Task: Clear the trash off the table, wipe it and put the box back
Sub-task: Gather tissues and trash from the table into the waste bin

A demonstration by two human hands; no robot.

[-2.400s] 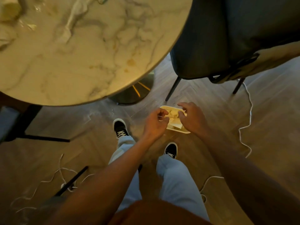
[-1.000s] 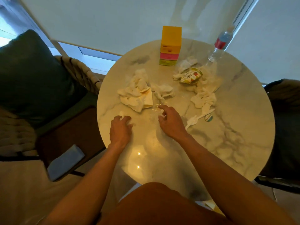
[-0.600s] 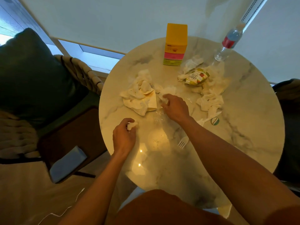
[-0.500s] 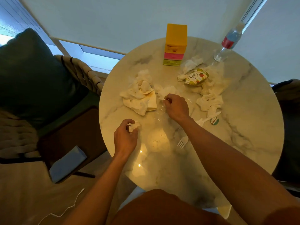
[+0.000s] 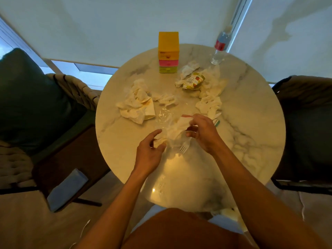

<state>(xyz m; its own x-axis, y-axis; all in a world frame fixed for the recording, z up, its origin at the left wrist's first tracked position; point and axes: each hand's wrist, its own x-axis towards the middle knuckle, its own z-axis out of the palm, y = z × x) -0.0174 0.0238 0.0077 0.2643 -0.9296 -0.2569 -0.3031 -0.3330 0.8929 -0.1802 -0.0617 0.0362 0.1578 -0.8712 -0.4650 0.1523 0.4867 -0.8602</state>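
Note:
On the round marble table [image 5: 251, 126] lie crumpled napkins: a large pile [image 5: 137, 106] at the left, a small wad [image 5: 166, 99] in the middle, more napkins [image 5: 209, 103] at the right beside a crushed fruit cup [image 5: 193, 81]. A yellow box [image 5: 168, 52] stands at the far edge. My right hand [image 5: 202, 133] grips a white napkin [image 5: 177, 129] with clear plastic film [image 5: 164, 115] above a white plastic fork [image 5: 185, 147]. My left hand [image 5: 150, 151] pinches a small crumpled napkin scrap [image 5: 159, 141] right beside it.
A water bottle [image 5: 220, 48] stands at the table's far right edge. A dark cushioned chair [image 5: 36, 97] with a blue cloth [image 5: 67, 189] on its seat is at the left. Another dark chair [image 5: 309, 123] is at the right. A small round lid [image 5: 216, 121] lies by my right hand.
The view rose from the floor to the tabletop. My left hand picked up a napkin scrap and moved right. My right hand lifted a napkin and drew back toward the fork.

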